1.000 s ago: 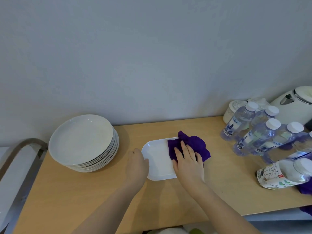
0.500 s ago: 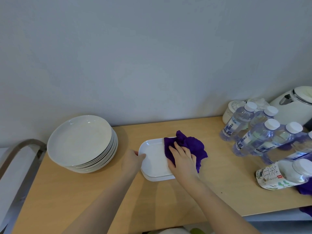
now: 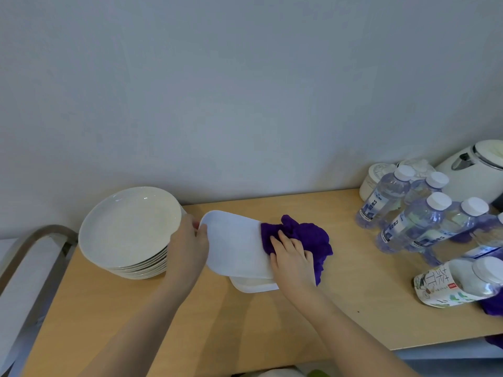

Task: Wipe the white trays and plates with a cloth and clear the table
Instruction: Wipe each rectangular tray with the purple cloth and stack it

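At the far left a curved grey metal chair frame [image 3: 35,240] shows beside the light wooden table [image 3: 136,322]. A stack of round white ceramic plates [image 3: 128,227] sits at the table's left end, unmoved since a second ago. Just right of it the left hand [image 3: 187,248] grips the left edge of a white rectangular plastic tray [image 3: 234,243], thumb over the rim. Earlier this tray lay flat on the pile; now its left end is lifted and tilted, swung up toward the plates, and a second white tray [image 3: 253,285] is uncovered beneath it on the table. The right hand [image 3: 292,257] presses a crumpled purple cloth [image 3: 304,238] on the raised tray's right end, fingers fairly straight; it has shifted little. The cloth spills off the tray onto the table. Further right stands a cluster of clear water bottles with white caps [image 3: 416,213], a labelled bottle lying on its side [image 3: 460,287] in front, a small white lidded jar [image 3: 375,178] behind, and a white electric kettle [image 3: 476,170] at the edge, all in their earlier places
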Action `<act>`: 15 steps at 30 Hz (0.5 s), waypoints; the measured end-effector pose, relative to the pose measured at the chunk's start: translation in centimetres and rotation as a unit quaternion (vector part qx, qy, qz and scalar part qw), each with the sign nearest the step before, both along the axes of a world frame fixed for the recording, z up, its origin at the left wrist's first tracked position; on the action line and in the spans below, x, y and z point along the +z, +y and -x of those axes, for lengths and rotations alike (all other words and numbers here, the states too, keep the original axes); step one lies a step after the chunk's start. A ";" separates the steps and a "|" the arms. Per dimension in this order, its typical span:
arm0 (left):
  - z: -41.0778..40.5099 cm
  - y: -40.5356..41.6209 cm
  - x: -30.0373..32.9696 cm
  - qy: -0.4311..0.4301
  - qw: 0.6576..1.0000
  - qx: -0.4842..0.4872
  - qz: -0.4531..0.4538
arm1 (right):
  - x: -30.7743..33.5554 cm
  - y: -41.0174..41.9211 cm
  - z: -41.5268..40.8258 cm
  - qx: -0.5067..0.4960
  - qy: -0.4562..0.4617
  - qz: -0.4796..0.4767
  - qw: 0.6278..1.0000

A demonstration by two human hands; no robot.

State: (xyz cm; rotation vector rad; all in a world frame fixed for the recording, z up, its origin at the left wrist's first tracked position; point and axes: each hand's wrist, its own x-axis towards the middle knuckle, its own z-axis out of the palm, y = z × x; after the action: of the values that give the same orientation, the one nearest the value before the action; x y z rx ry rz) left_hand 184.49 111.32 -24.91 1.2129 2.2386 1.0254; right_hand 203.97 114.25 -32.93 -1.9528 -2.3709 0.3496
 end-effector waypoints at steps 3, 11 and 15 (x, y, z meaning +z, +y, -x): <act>1.7 -0.5 0.9 0.007 1.000 0.020 -0.014 | 0.1 -0.2 -0.1 0.015 0.005 0.000 1.000; 4.2 -0.1 1.0 -0.053 0.990 0.116 -0.056 | 3.2 -0.5 -0.6 0.124 0.199 -0.095 0.968; 4.0 1.0 1.1 -0.084 0.986 0.132 -0.066 | 4.5 -0.6 0.3 0.164 0.107 -0.187 0.963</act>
State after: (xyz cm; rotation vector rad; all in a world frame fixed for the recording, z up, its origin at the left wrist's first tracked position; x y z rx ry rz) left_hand 180.51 112.33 -23.83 0.8557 2.2670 1.3409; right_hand 203.64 113.70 -28.39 -1.2977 -2.3973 0.1033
